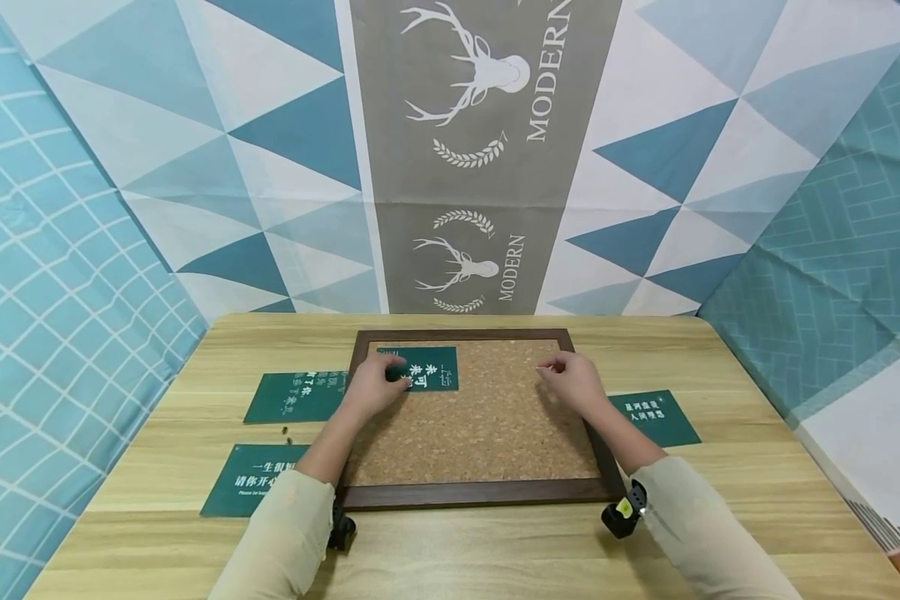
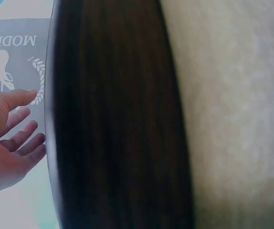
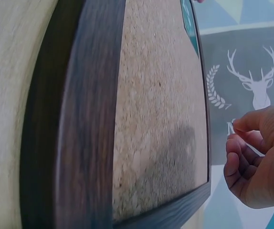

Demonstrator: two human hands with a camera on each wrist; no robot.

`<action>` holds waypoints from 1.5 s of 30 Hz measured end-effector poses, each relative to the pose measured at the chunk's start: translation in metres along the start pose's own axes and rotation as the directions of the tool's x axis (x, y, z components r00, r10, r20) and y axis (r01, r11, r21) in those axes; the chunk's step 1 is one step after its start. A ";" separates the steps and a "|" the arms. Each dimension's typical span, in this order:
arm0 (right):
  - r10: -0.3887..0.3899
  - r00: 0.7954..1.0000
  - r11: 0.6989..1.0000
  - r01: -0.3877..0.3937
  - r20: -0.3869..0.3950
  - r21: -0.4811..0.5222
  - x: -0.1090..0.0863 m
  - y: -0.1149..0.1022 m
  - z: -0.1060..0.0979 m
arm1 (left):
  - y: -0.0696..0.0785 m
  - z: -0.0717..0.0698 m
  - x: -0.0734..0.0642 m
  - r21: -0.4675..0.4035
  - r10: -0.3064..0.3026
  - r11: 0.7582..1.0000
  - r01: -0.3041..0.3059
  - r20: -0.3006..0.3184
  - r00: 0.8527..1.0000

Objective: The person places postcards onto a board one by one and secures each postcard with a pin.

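A cork board (image 1: pixel 487 433) in a dark brown frame (image 1: pixel 480 493) lies on the wooden table. A dark green card (image 1: pixel 438 367) with white lettering lies at its upper left. My left hand (image 1: pixel 372 385) is over the card's left end, hiding part of it; in the left wrist view its fingers (image 2: pixel 25 129) are spread apart with nothing between them. Over the board's upper right is my right hand (image 1: pixel 576 383). In the right wrist view its thumb and forefinger (image 3: pixel 249 125) come together and the other fingers curl; whether they pinch something tiny cannot be told.
Left of the board lie two more green cards, one farther back (image 1: pixel 292 397) and one nearer (image 1: pixel 240 475). Two tiny dark pieces (image 1: pixel 287 435) sit between them. Another green card (image 1: pixel 660 417) lies right of the board. A patterned cloth wall (image 1: pixel 480 175) rises behind the table.
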State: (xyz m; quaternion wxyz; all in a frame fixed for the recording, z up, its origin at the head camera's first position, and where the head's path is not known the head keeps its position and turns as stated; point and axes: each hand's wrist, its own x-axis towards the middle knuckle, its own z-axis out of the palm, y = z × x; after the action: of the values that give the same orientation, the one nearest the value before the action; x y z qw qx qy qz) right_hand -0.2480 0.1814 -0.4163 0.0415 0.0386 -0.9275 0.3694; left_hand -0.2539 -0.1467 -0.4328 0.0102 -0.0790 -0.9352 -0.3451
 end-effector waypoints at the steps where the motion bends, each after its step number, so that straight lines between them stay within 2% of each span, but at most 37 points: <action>1: -0.004 1.000 1.000 0.004 0.000 0.000 0.000 -0.001 0.001 | -0.001 0.001 0.000 0.004 0.000 1.000 0.000 0.003 1.000; 9: -0.032 0.999 0.999 0.032 0.010 -0.006 0.000 -0.013 0.007 | -0.003 0.004 0.003 0.022 -0.008 1.000 0.008 0.019 1.000; 17: -0.033 0.998 0.999 0.033 0.047 -0.006 0.002 -0.022 0.016 | -0.004 0.008 0.003 0.093 0.005 0.996 -0.005 0.000 1.000; 26: -0.077 0.995 0.997 0.077 0.062 -0.008 0.006 -0.029 0.026 | -0.001 0.007 0.003 0.108 0.006 0.994 -0.008 0.020 1.000; 35: -0.079 0.992 0.996 0.082 0.103 -0.025 0.008 -0.042 0.038 | 0.001 0.006 0.004 0.119 -0.019 0.993 0.014 0.036 0.999; 45: -0.070 0.991 0.997 0.071 0.117 -0.001 0.009 -0.057 0.054 | 0.001 0.004 0.002 0.123 0.000 0.992 -0.005 0.037 0.999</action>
State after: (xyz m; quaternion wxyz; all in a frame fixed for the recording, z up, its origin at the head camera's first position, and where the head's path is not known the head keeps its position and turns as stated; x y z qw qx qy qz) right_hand -0.2532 0.1025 -0.4151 0.0002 0.0928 -0.9274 0.3624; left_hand -0.2559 -0.1425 -0.4352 -0.0019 -0.0857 -0.9546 -0.2853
